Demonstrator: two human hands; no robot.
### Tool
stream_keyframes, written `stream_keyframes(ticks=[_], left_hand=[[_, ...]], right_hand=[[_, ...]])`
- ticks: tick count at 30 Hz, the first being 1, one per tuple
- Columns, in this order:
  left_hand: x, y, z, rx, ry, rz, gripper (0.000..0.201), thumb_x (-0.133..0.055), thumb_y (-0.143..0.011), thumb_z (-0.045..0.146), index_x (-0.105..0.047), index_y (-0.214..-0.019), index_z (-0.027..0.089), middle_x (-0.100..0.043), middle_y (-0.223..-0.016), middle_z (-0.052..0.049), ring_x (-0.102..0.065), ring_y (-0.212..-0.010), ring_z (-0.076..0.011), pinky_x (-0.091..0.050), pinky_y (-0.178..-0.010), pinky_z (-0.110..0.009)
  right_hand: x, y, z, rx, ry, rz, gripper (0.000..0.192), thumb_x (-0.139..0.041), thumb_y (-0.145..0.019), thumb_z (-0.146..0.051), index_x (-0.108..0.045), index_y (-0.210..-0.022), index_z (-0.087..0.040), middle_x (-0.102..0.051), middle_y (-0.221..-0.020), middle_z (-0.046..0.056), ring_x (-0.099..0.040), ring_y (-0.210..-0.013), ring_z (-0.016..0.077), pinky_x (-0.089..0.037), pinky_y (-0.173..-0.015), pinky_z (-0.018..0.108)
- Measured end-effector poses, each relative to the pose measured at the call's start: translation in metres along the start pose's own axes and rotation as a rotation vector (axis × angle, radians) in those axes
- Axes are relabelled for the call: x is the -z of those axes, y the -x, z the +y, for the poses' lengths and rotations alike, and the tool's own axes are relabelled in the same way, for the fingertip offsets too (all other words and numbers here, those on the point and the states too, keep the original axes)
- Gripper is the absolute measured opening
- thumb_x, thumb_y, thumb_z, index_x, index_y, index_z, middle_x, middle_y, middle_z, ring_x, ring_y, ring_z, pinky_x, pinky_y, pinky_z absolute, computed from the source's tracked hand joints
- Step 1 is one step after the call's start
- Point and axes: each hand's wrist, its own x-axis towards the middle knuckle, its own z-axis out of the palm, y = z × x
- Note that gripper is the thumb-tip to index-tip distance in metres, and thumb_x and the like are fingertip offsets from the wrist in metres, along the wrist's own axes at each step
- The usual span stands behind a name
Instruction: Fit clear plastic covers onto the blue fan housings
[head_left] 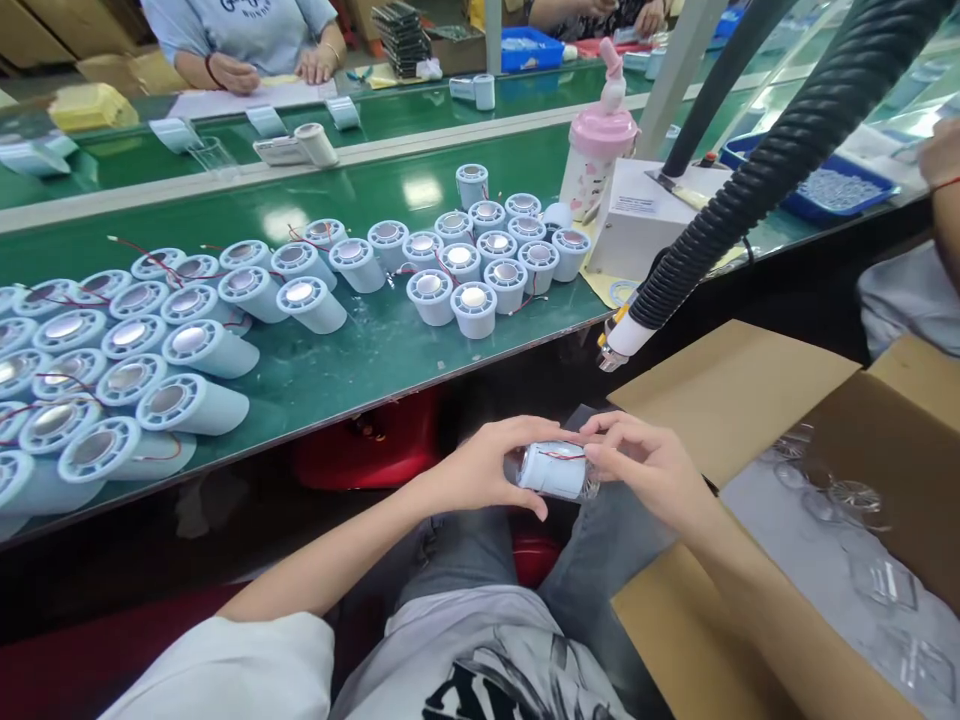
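Note:
Above my lap, my left hand [499,465] is wrapped around a light-blue cylindrical housing [553,468], which lies on its side. Thin red and black wires run along the housing. Clear plastic shows around its ends. My right hand [641,455] pinches at the housing's right end, close to the wires; whether its fingertips grip the wires or the clear plastic I cannot make out. On the green bench beyond my hands stand several similar light-blue cylinders [475,300], each with a round silver centre on top and some with thin red wires.
An open cardboard box [739,390] with clear plastic parts [855,497] is at my right. A black ribbed hose [750,190] with a white nozzle hangs above it. A pink-lidded cup [596,160] stands on the green bench [375,355]. Co-workers sit across and at the right.

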Motion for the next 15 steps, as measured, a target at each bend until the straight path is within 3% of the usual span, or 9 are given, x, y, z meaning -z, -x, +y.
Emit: stream_keyframes(ticks=[4,6,8,11,15], left_hand=[[-0.004,0.003,0.006,0.158,0.289,0.008,0.071,-0.082,-0.067,0.03,-0.053,-0.131,0.023,-0.062,-0.123,-0.011,-0.063,-0.106,-0.0236,-0.053,-0.088,-0.035],[-0.006,0.004,0.008,0.229,0.445,0.051,0.071,-0.083,-0.066,0.027,-0.052,-0.129,0.021,-0.063,-0.12,-0.01,-0.064,-0.1,-0.021,-0.054,-0.086,-0.034],[-0.007,0.006,0.01,0.291,0.552,0.075,0.069,-0.082,-0.066,0.027,-0.051,-0.128,0.022,-0.062,-0.117,-0.01,-0.064,-0.093,-0.0192,-0.057,-0.075,-0.032],[-0.007,0.009,0.012,0.322,0.598,0.046,0.072,-0.081,-0.068,0.032,-0.049,-0.132,0.024,-0.061,-0.117,-0.01,-0.063,-0.085,-0.0178,-0.055,-0.06,-0.025],[-0.003,0.012,0.019,0.239,0.483,0.029,0.08,-0.082,-0.067,0.03,-0.047,-0.138,0.025,-0.061,-0.124,-0.01,-0.064,-0.1,-0.0215,-0.055,-0.081,-0.03]], right_hand=[[0.002,0.001,-0.001,-0.008,-0.151,-0.017,0.025,-0.075,-0.077,-0.043,-0.069,-0.069,-0.02,-0.066,-0.111,0.009,-0.062,-0.106,0.0286,-0.059,-0.071,0.034],[0.003,0.004,-0.003,0.109,-0.024,-0.084,0.02,-0.078,-0.075,-0.038,-0.073,-0.089,-0.025,-0.063,-0.124,0.008,-0.058,-0.118,0.0305,-0.058,-0.085,0.04],[0.004,0.009,-0.004,0.254,0.218,-0.125,0.032,-0.077,-0.076,-0.03,-0.07,-0.108,-0.029,-0.058,-0.134,0.005,-0.054,-0.124,0.0301,-0.051,-0.099,0.044],[0.007,0.014,-0.005,0.368,0.445,-0.122,0.033,-0.069,-0.083,-0.024,-0.065,-0.115,-0.03,-0.056,-0.137,0.004,-0.054,-0.125,0.0286,-0.048,-0.103,0.045],[0.01,0.019,-0.003,0.288,0.347,-0.181,0.035,-0.071,-0.083,-0.026,-0.06,-0.117,-0.029,-0.054,-0.139,0.004,-0.052,-0.126,0.0271,-0.053,-0.097,0.039]])
